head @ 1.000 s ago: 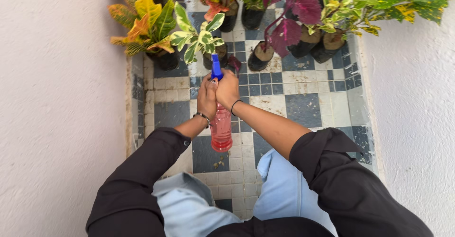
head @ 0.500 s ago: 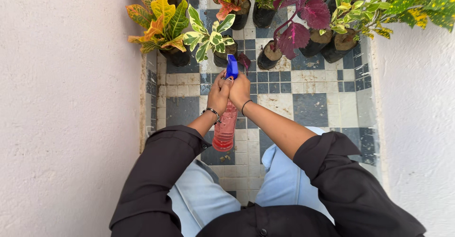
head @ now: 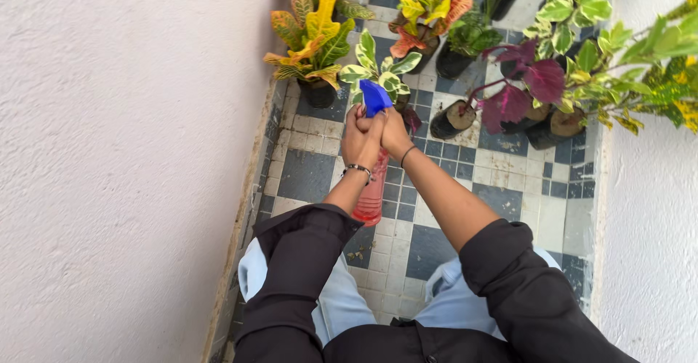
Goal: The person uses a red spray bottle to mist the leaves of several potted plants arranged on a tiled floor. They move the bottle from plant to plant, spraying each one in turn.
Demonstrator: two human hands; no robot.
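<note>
A white plastered wall (head: pixel 109 152) fills the whole left side of the frame, and a second white wall (head: pixel 647 210) closes the right edge. Between them runs a narrow tiled floor (head: pixel 502 203) in a pattern of dark blue-grey and cream squares, some of them stained. At the top of the frame you see a row of potted plants in black pots: a croton (head: pixel 314 34) with yellow, orange and green leaves at the upper left, a small plant with green and cream leaves (head: pixel 379 76) just beside it, a dark purple-leaved plant (head: pixel 525 90) to the right of centre, and green and yellow foliage (head: pixel 640 72) at the far upper right.

Your arms, in black sleeves (head: pixel 305 261) rolled to the elbow, reach from the bottom of the frame toward the centre, above your light blue trousers (head: pixel 342 301).

The spray bottle (head: pixel 371 192) is in the middle of the frame, upright, held over the floor. Its body is clear plastic filled with a pink-red liquid, and its blue trigger head (head: pixel 375 97) points toward the green and cream plant. Your left hand (head: pixel 359 138) and your right hand (head: pixel 393 132) are both wrapped tight around the neck of the bottle, pressed together. A beaded bracelet (head: pixel 358 169) sits on the left wrist, a thin black band (head: pixel 406 154) on the right
</note>
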